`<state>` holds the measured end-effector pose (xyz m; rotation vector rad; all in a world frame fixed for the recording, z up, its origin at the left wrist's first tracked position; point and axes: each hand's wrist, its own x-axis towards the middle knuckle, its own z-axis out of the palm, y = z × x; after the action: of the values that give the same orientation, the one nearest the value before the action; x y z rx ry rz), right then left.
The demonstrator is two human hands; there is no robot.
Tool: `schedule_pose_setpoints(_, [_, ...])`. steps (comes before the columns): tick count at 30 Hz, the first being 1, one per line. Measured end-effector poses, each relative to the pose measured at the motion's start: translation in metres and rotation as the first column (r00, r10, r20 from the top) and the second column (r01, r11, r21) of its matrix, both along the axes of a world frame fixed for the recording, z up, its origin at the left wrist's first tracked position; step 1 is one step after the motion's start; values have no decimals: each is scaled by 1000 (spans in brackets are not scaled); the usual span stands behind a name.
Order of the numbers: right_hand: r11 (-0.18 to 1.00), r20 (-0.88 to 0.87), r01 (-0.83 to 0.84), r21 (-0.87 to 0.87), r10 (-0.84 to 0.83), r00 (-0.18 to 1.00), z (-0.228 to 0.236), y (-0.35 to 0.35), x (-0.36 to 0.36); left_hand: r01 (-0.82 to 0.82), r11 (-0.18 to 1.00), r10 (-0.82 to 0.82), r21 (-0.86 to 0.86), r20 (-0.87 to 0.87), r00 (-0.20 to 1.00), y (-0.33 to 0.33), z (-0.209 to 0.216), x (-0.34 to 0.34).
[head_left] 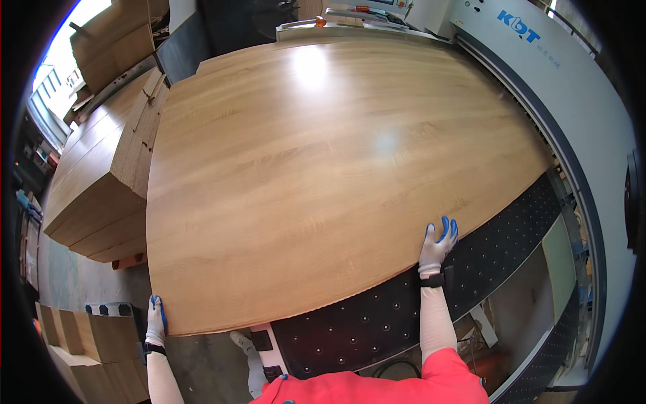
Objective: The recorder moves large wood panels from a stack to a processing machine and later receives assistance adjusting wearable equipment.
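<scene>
A large wood-grain panel (309, 175) lies flat in front of me and takes up most of the view. My left hand (156, 322), in a white glove with blue fingertips, grips the panel's left edge by its near corner. Part of that hand's fingers is hidden. At the panel's near edge, right of the middle, my right hand (437, 248) wears the same kind of glove. Its fingers are spread apart, and the hand is against or just over the edge. Below the panel's near edge shows a black table (356, 337) dotted with small round studs.
A large pale grey machine (558, 87) runs along the right side, its beam beside the panel. Stacked thick boards (101, 175) stand at the left, with more brown boards (101, 350) at the lower left. A light offcut (483, 326) lies below the table at right.
</scene>
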<state>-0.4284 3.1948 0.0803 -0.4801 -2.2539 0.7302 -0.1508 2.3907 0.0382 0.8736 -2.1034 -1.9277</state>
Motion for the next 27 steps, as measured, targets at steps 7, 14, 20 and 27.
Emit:
schedule_pose_setpoints(7, [998,-18,63,14,-63,998,-9,12,-121,228,962,-245,-151,-102,964,32,42,-154])
schedule_pose_setpoints(14, [998,-136,10,-66,-19,990,-17,64,-200,251,968,-244,18,-172,954,65,55,-237])
schedule_pose_setpoints(20, [997,-104,-80,-16,78,991,-26,44,-210,210,977,-203,40,-145,968,84,92,-229])
schedule_pose_setpoints(27, [871,540,132,473,-405,738,-1,55,-207,230,918,-229,-324,42,973,78,63,-248])
